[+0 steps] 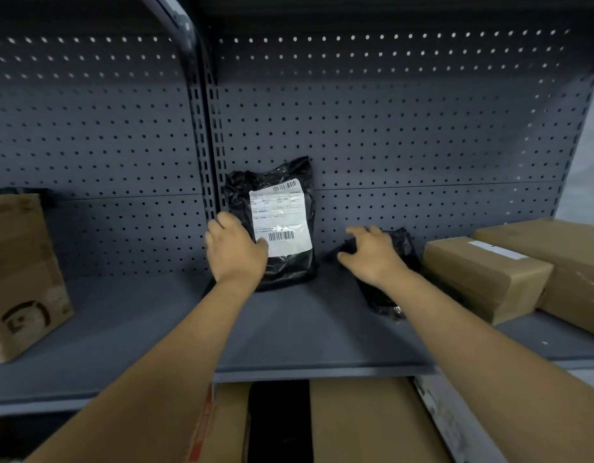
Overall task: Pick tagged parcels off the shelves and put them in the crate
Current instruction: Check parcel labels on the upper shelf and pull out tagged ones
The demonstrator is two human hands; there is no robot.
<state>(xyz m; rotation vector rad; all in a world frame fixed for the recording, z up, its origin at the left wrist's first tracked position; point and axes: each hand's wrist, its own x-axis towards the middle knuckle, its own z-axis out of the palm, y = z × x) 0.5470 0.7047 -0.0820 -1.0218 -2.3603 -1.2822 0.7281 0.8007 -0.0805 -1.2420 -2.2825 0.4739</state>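
Left hand (235, 250) gripping labelled black parcel (282, 225), right hand (372, 253) fingers spread on flat black parcel (402, 242), cardboard boxes (482, 275) beside.

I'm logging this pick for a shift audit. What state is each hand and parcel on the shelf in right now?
Left hand: grips the upright bag's left edge.
Right hand: rests, fingers spread, on the flat bag.
Black plastic bag with white barcode label: upright, leaning on the pegboard.
Small black plastic bag: lying flat, no label visible.
Brown cardboard box with white label: closed, on the shelf.
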